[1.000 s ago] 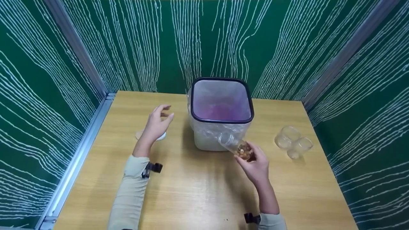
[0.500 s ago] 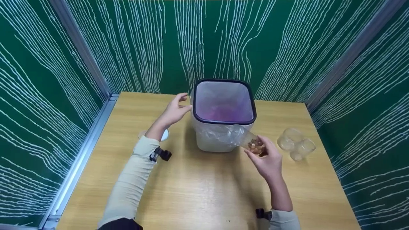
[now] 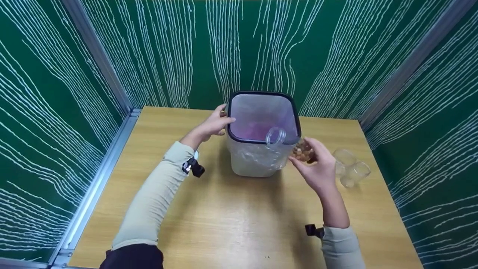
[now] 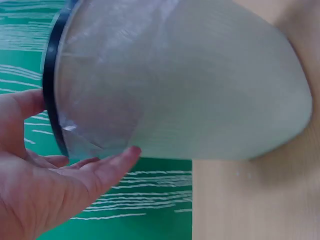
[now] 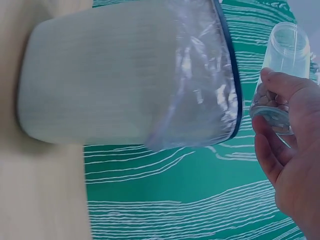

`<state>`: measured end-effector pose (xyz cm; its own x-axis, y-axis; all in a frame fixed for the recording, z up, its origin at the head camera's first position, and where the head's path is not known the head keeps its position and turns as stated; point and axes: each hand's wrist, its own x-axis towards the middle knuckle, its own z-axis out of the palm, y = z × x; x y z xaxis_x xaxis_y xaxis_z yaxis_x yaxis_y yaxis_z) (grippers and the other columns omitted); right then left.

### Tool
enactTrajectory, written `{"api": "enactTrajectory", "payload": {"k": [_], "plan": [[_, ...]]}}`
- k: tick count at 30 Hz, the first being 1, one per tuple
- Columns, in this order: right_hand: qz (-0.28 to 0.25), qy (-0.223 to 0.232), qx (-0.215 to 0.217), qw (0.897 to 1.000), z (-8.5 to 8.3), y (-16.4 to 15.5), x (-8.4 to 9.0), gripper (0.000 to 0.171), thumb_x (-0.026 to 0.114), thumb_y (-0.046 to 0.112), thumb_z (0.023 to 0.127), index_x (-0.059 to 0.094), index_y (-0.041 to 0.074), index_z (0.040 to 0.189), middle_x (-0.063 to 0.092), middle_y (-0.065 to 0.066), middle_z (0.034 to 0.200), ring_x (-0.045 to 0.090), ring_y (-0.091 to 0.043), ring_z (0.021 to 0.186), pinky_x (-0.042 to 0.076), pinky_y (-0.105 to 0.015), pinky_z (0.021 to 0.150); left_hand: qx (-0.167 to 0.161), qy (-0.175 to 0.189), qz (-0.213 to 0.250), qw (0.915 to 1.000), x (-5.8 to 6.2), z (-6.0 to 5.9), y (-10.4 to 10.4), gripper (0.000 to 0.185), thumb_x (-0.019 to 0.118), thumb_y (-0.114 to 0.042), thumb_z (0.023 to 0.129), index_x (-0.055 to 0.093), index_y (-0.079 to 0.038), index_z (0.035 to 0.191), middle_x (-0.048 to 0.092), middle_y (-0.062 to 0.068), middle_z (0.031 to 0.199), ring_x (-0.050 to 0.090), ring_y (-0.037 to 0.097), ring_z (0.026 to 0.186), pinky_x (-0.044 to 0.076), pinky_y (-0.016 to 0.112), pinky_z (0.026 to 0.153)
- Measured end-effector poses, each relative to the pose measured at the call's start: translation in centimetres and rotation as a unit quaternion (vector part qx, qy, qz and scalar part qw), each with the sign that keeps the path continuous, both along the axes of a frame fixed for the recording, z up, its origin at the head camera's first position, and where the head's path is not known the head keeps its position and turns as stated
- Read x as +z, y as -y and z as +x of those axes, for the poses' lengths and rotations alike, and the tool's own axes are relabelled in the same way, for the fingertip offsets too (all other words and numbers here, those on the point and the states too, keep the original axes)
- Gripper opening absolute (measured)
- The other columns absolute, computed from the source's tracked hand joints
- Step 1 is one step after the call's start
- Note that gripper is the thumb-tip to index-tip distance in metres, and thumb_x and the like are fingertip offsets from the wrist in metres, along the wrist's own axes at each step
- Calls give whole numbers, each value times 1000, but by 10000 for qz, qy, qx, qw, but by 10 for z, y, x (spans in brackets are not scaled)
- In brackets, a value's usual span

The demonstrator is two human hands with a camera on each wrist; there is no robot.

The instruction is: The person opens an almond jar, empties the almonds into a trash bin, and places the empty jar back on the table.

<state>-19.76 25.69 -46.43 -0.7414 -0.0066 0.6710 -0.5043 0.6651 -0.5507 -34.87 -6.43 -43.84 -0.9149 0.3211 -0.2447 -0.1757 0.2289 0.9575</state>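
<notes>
Right hand [image 3: 315, 166] grips a clear plastic jar [image 3: 289, 144] of brown bits, tilted with its mouth over the near rim of the bag-lined white bin [image 3: 257, 160]; nothing pours yet.

Left hand [image 4: 45, 185], fingers relaxed, touches the bin's black rim.

Right wrist view: jar [image 5: 282, 65] just beside the rim.

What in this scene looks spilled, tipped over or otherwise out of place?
Two empty clear glass jars lie on their sides on the wooden table, right of the bag-lined white bin. A few small crumbs dot the table's near edge. Nothing looks damaged.
</notes>
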Motion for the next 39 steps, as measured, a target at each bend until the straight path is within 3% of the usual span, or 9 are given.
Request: {"api": "enactTrajectory", "payload": {"k": [4, 8, 13, 20, 25, 33, 39], "plan": [[57, -108, 173, 9998, -8, 3, 14, 61, 86, 16, 72, 62, 11, 128, 65, -4, 112, 56, -13, 79, 49, -17, 64, 109, -560, -365, 9977, -4, -7, 1, 77, 61, -25, 95, 15, -11, 155, 21, 17, 156, 24, 29, 141, 34, 47, 106], [75, -476, 282, 9984, -19, 4, 27, 62, 88, 13, 70, 63, 10, 126, 65, -4, 114, 56, -13, 78, 47, -15, 63, 51, -887, -538, 9946, -2, -8, -1, 79, 64, -25, 92, 17, -12, 155, 24, 16, 156, 30, 28, 138, 43, 44, 98], [174, -658, 428, 9968, -31, 0, 42, 62, 87, 12, 70, 63, 8, 127, 64, -3, 116, 56, -11, 78, 47, -16, 61, -75, -755, -497, 9959, -4, -6, -7, 83, 61, -16, 92, 8, -16, 157, 17, 14, 158, 38, 30, 131, 53, 43, 83], [151, -544, 323, 9979, -46, -13, 58, 65, 87, 8, 69, 62, 11, 129, 64, -4, 111, 56, -11, 75, 47, -17, 61, 219, -691, -361, 9967, -16, -4, -15, 75, 47, -13, 96, 6, -26, 157, 15, 11, 160, 50, 29, 114, 55, 37, 66], [356, -539, 330, 9974, -62, -18, 71, 59, 86, 12, 71, 63, 10, 126, 65, -5, 112, 55, -12, 73, 47, -18, 60, 439, -764, -325, 9956, -17, -5, -19, 72, 46, -13, 97, 9, -29, 157, 17, 12, 159, 57, 30, 101, 51, 31, 54], [925, -32, 201, 9955, -83, -24, 80, 56, 84, 19, 75, 63, 12, 126, 64, -2, 115, 58, -13, 83, 51, -25, 65, 726, -892, -294, 9929, -21, -2, -23, 69, 46, -14, 97, 15, -31, 157, 25, 11, 156, 54, 29, 106, 51, 30, 51], [1314, 459, 163, 9901, -105, -29, 86, 59, 85, 20, 74, 61, 10, 127, 62, -7, 119, 60, -19, 88, 54, -38, 72, 780, -765, -141, 9939, -26, -1, -21, 68, 45, -18, 97, 16, -36, 156, 30, 11, 154, 58, 28, 90, 49, 30, 51]]}}
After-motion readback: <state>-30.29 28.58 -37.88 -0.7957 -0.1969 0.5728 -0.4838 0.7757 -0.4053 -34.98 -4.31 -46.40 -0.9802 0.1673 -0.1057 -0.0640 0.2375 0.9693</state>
